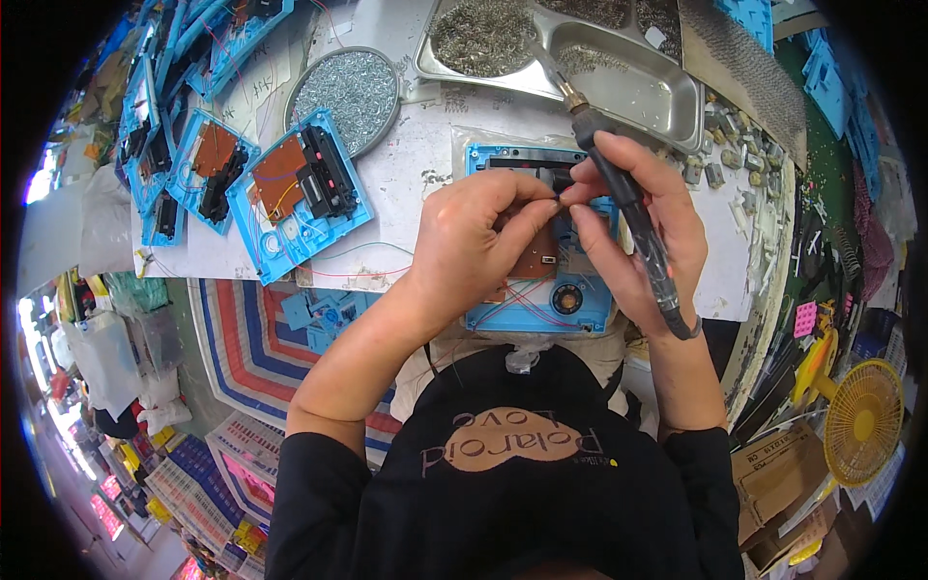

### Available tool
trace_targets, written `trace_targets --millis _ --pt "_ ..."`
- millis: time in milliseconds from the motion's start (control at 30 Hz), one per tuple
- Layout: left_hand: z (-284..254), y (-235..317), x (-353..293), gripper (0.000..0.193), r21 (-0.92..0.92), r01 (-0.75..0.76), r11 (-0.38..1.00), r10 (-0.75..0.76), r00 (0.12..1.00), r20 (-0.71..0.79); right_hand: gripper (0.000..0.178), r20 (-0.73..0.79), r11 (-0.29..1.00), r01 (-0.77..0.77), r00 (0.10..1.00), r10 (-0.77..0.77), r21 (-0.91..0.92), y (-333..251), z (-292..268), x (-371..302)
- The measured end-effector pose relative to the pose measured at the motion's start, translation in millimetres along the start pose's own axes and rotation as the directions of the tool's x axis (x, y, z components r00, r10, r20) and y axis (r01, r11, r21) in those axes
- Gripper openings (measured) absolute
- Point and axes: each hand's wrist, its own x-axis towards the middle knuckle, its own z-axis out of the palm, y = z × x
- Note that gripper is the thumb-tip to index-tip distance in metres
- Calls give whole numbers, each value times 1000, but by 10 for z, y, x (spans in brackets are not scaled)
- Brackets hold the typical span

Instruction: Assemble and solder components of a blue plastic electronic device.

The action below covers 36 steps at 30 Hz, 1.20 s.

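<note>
White paper is covering the work table [416, 184], and the room around it is looking crowded, with a striped woven sheet [242, 338] lying below the table edge and a yellow fan [863, 420] standing at the right.

At the centre, the fingertips of both hands are meeting over a blue plastic device [536, 309] that is lying open on the table, just in front of the person's body. The left hand [474, 237] is pinching something very small between thumb and forefinger; what it is, I cannot tell. The other fingers of this hand are curling inward and covering part of a brown circuit board [535, 259] inside the device. The right hand [643, 227] is closing around the dark handle of a soldering iron [619, 184], while its forefinger and thumb are touching the left fingertips. The iron is lying diagonally across the palm, with its metal tip pointing up and away, over a steel tray [667, 97] that is holding small metal parts.

Both forearms are coming up from the lower edge, the left one bending strongly at the elbow, with black sleeves pushed up.

Further left, a round dish of screws [353, 92] and more open blue devices [300, 193] are resting on the table.
</note>
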Motion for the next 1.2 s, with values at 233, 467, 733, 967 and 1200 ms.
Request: trace_targets --millis 233,467,733,967,1200 --pt "-41 -30 -4 12 25 -25 999 24 999 37 57 18 995 23 1000 -21 -96 10 -72 0" --pt "-89 9 12 13 -58 142 988 -136 986 94 61 78 989 38 997 -27 -140 89 24 6" --pt "-124 11 -7 11 8 132 991 -132 991 11 63 -5 985 40 999 -42 -167 85 76 -2" --pt "-97 -16 0 12 -25 91 996 -90 995 30 63 -16 993 60 998 -62 -104 104 138 21" --pt "-119 -23 -5 6 60 59 996 -61 998 35 61 -53 988 53 997 -61 -147 128 128 -15"
